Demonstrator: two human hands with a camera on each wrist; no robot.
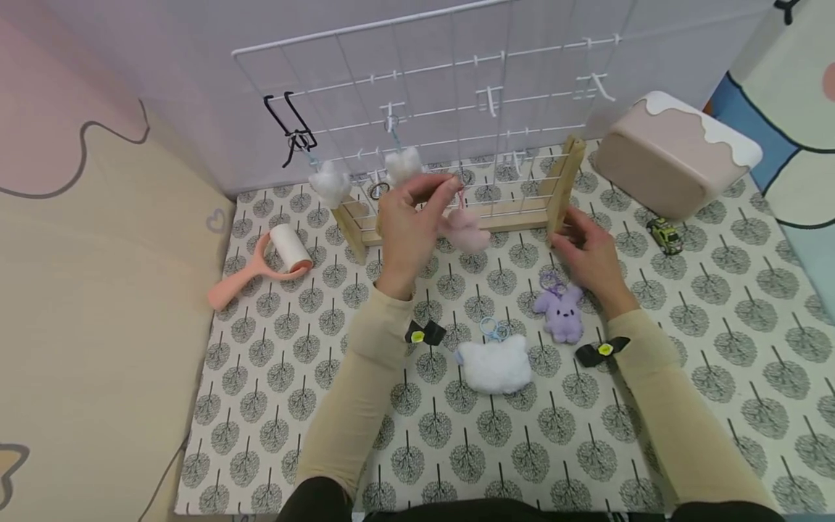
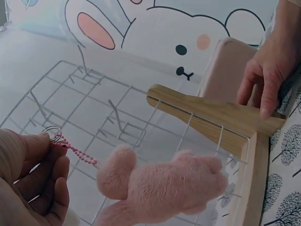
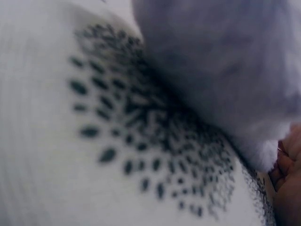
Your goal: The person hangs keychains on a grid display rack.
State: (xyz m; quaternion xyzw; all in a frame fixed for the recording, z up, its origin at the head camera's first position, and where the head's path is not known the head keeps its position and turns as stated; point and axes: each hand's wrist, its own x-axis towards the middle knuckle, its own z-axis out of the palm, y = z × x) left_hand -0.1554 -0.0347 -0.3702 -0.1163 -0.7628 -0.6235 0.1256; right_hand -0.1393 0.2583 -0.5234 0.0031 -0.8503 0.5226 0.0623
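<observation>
Between thumb and index finger, my left hand (image 1: 409, 235) pinches the metal ring (image 2: 52, 134) of a pink plush keychain (image 1: 464, 230). The plush hangs from a pink bead chain (image 2: 80, 154) in front of a white wire rack (image 1: 479, 61). My right hand (image 1: 590, 255) grips the foot of the rack's right wooden leg (image 1: 565, 181), thumb on the near side. White plush keychains hang on the rack's left half, one (image 1: 330, 183) from a black hook (image 1: 290, 123), another (image 1: 403, 165) from a white hook. A purple plush keychain (image 1: 562, 315) lies near my right wrist.
A white plush keychain (image 1: 497, 364) lies on the tree-patterned cloth (image 1: 450, 442) between my forearms. On the left is a lint roller (image 1: 261, 268). A pink and white box (image 1: 672, 156) and a small green toy car (image 1: 665, 235) sit at right. Bare white hooks (image 1: 491, 101) stick out.
</observation>
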